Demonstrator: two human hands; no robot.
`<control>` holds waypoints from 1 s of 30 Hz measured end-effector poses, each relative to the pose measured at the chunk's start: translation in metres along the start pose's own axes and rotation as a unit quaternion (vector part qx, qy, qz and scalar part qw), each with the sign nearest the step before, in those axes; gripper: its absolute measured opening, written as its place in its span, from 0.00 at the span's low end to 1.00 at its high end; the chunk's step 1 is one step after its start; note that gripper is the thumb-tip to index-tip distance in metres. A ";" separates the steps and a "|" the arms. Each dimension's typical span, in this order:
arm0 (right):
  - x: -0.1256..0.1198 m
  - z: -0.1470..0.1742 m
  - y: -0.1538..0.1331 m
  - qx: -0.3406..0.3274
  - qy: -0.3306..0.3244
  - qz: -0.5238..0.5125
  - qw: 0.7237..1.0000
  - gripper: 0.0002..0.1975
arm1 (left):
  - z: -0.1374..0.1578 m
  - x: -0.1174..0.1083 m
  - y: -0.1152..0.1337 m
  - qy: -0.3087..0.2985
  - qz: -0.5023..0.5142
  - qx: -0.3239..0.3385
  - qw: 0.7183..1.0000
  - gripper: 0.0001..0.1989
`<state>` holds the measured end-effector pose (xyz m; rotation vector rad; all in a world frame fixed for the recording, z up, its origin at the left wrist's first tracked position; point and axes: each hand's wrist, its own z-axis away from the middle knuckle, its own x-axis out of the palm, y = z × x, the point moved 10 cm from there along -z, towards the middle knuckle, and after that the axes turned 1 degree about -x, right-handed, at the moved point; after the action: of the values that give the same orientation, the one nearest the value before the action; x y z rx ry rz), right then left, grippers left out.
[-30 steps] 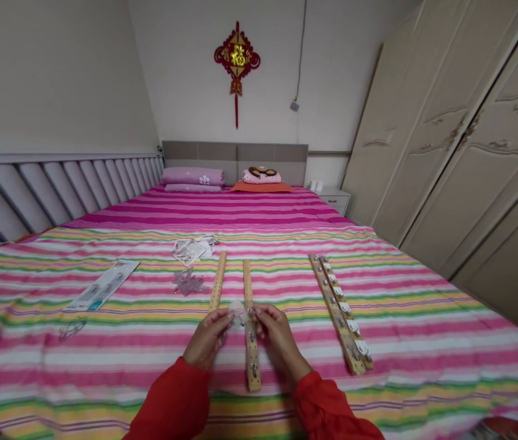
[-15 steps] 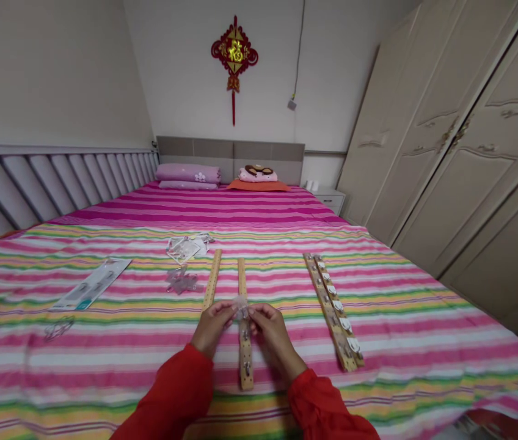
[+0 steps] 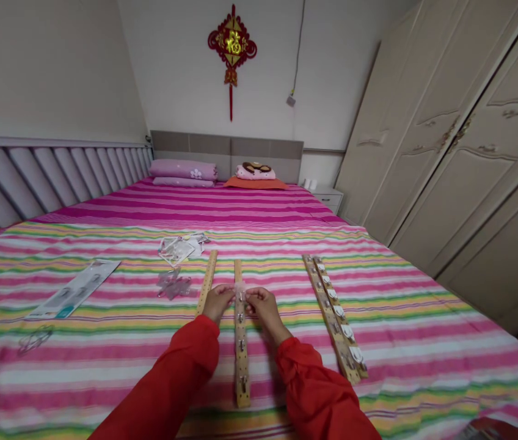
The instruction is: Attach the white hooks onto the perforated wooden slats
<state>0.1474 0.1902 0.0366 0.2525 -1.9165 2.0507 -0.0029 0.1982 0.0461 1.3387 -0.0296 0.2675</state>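
Observation:
A narrow wooden strip [image 3: 241, 360] with holes lies lengthwise in front of me, bearing several small metal hooks on clear patches. Near its far half, a clear adhesive hook [image 3: 240, 296] lies against the wood. My left hand [image 3: 218, 303] pinches its left edge, fingers closed. From the other side, my right hand [image 3: 266, 308] holds the right edge between thumb and fingers. The fingertips partly cover the patch, so whether it is fully stuck down cannot be seen. A second wooden strip [image 3: 207, 281], with holes and no hooks visible, lies just left, partly behind my left hand.
To the right lie a wooden strip with metal hooks [image 3: 327, 311] and one with white hooks [image 3: 339, 311]. At left are a hook package [image 3: 76, 290], thin wire pieces [image 3: 36, 338], clear plastic pieces [image 3: 174, 284] and white packaging [image 3: 181, 249]. Everything rests on a striped bedspread [image 3: 140, 342].
The clear hook and both hands have moved slightly farther up the strip in view, and the patch now lies against the wood. The camera view has shifted a little.

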 end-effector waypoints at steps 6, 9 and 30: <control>-0.005 -0.013 0.018 0.002 0.028 0.007 1.000 0.10 | -0.020 -0.002 -0.011 0.013 -0.028 0.015 0.999 0.10; -0.008 -0.018 0.025 0.006 0.036 0.012 0.999 0.09 | -0.027 -0.004 -0.015 0.017 -0.047 0.025 0.998 0.08; -0.011 -0.025 0.039 0.004 0.038 0.040 0.998 0.06 | -0.041 -0.011 -0.030 0.041 -0.105 0.025 0.993 0.08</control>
<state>0.1466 0.2117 -0.0055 0.0988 -1.9015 2.0886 -0.0130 0.2300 0.0061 1.3681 0.1868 0.1446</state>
